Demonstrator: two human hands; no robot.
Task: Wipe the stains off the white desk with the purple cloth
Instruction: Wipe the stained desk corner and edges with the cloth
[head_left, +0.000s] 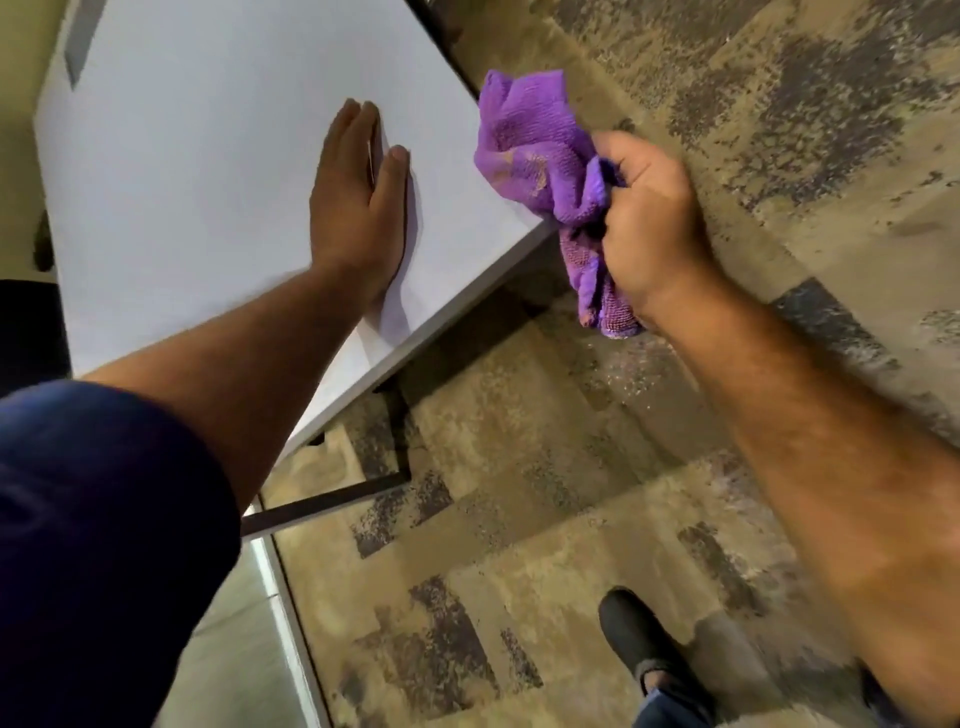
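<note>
Purple cloth bunched in the clenched right hand, hovering just off the white desk corner. Left hand flat, fingers spread, pressed on the desk. No stains visible. Probably between strokes; next, cloth down onto the desk.

The flat white surface runs out of the top edge, so its far end cannot be seen, and a dark-sleeved arm covers its near corner. The palm of the left hand lies face down, hidden against it. The middle of the crumpled purple mesh cloth is buried inside the closed right hand, whose fingertips are hidden. A black shoe is partly cut off near the bottom edge. No stains can be made out on the blurred top.
</note>
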